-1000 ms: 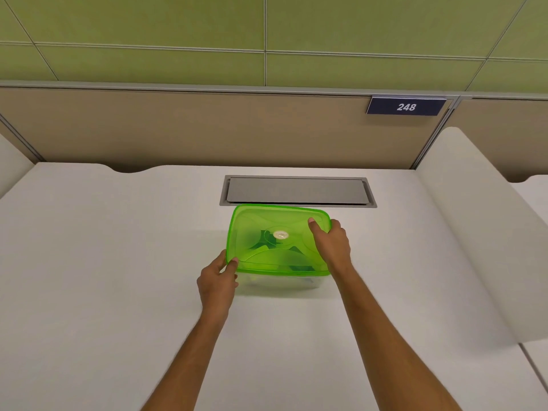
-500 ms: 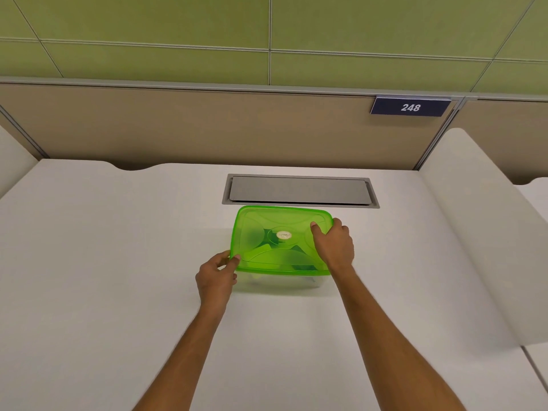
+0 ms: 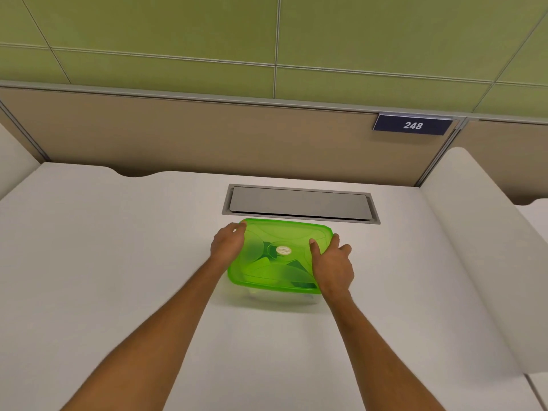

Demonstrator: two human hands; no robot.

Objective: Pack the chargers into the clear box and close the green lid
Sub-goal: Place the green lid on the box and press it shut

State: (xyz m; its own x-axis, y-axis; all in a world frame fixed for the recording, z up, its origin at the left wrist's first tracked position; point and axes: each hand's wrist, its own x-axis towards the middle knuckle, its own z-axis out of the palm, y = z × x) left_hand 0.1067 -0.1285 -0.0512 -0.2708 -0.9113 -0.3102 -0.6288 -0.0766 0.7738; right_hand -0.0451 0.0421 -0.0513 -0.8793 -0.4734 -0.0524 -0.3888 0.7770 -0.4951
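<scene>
The translucent green lid (image 3: 278,253) lies flat on top of the clear box (image 3: 275,299), which stands on the white desk. Dark shapes show dimly through the lid; I cannot tell what they are. My left hand (image 3: 226,243) rests against the lid's far left corner, fingers curled on the rim. My right hand (image 3: 332,266) lies on the lid's right side, thumb on top and fingers spread over the right edge. A small round white label (image 3: 283,250) sits at the lid's centre.
A grey metal cable hatch (image 3: 299,203) is set into the desk (image 3: 118,262) just behind the box. A beige partition with a "248" sign (image 3: 412,125) closes the back. A white divider (image 3: 486,247) rises on the right.
My left hand moved from the lid's near left corner up to its far left corner. The right hand stayed on the right side of the lid, its fingers now more spread.
</scene>
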